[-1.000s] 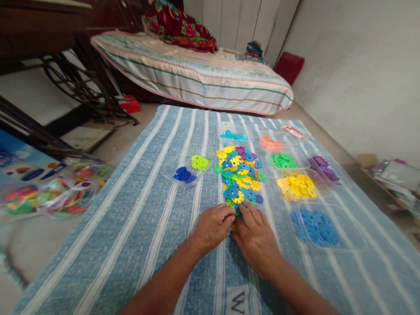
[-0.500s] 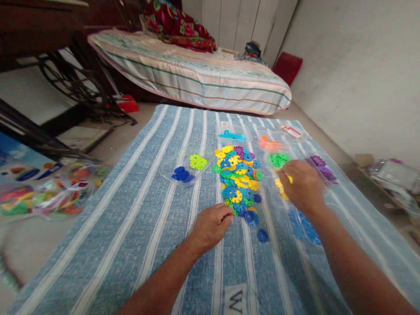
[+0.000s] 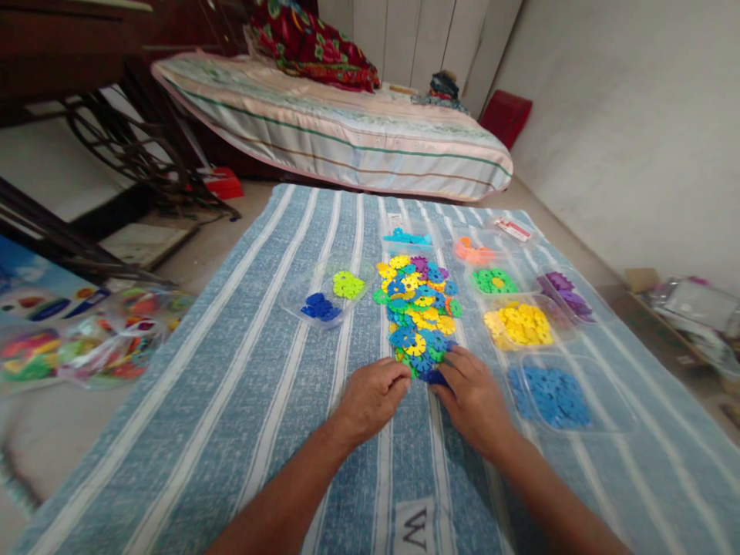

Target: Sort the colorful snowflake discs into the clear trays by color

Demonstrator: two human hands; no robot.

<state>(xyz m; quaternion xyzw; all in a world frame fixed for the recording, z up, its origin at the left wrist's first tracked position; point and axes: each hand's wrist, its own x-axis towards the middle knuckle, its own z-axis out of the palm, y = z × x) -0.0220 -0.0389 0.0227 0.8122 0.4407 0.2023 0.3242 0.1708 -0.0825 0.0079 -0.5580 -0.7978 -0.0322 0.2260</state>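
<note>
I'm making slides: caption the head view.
Left hand and right hand at the near end of a multicolored disc pile on striped cloth.

Single camera, mounted on my head, facing forward and down across the counter [image 3: 271,385]; my left grip [image 3: 370,399] and right grip [image 3: 477,405] sit close, the bed [image 3: 347,146] farther off.
</note>
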